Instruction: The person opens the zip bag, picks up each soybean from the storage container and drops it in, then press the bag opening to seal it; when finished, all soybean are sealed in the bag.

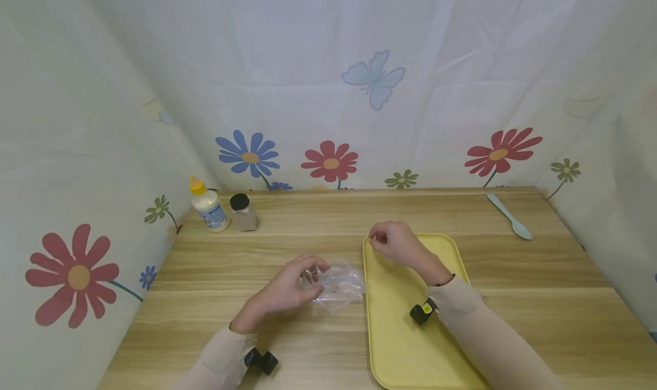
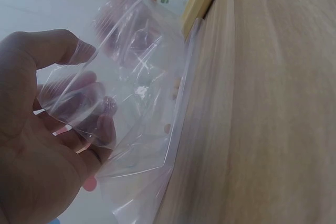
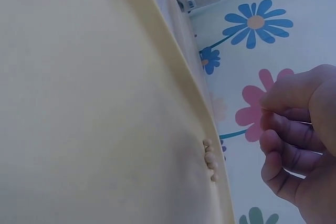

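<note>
My left hand (image 1: 292,287) is spread at the bag (image 1: 345,294), beside the tray (image 1: 397,338) where beans (image 3: 210,158) lie. My right hand (image 1: 399,245) presses its fingertips together, maybe on a bean, I cannot tell; loosening could drop it.

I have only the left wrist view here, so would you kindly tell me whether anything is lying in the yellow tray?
Observer: Yes, the right wrist view shows several small beige pieces against the rim, on the inner side of the tray.
Operator: Thank you; how are the fingers of the right hand set?
Observer: The right wrist view shows the thumb and index fingertips drawn together; whether anything is pinched there, I cannot tell.
Operator: And is there something to the tray's right?
Observer: Yes, in the head view a pale blue spoon lies on the table, to the right of the tray's far end.
</note>
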A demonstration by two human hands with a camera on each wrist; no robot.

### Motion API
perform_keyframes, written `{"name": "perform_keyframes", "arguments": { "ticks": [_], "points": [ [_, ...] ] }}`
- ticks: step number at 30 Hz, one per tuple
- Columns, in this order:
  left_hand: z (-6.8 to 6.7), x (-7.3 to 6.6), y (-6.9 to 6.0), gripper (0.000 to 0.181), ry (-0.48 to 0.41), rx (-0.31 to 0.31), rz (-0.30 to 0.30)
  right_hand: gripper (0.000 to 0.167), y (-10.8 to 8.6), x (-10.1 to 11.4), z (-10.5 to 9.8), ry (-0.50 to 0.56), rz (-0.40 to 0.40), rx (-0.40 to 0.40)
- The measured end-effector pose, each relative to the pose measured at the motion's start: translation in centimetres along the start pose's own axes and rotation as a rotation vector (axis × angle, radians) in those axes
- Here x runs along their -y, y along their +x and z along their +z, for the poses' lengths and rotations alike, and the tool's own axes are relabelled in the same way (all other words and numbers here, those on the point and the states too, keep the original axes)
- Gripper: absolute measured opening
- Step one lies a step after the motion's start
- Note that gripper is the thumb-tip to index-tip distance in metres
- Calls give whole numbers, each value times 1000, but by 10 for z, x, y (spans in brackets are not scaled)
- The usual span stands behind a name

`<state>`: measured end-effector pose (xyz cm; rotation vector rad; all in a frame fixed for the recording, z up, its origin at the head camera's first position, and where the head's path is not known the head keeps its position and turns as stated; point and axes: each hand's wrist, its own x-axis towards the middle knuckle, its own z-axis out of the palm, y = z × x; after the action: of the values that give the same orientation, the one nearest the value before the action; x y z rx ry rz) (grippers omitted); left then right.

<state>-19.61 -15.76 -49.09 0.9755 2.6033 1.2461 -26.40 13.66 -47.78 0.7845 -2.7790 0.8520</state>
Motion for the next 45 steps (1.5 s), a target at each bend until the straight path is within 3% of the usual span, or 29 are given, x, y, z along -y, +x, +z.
{"name": "perform_keyframes", "arguments": {
  "ticks": [10, 21, 45],
  "points": [
    [0, -1, -1, 38, 13, -12, 22, 6, -4, 15, -5, 21, -13, -4],
    [1, 1, -1, 38, 15, 0, -7, 6, -11, 30, -9, 64, -71, -38],
    [-1, -3, 0, 39, 6, -1, 0, 11, -25, 62, -10, 121, -151, 26]
  ]
}}
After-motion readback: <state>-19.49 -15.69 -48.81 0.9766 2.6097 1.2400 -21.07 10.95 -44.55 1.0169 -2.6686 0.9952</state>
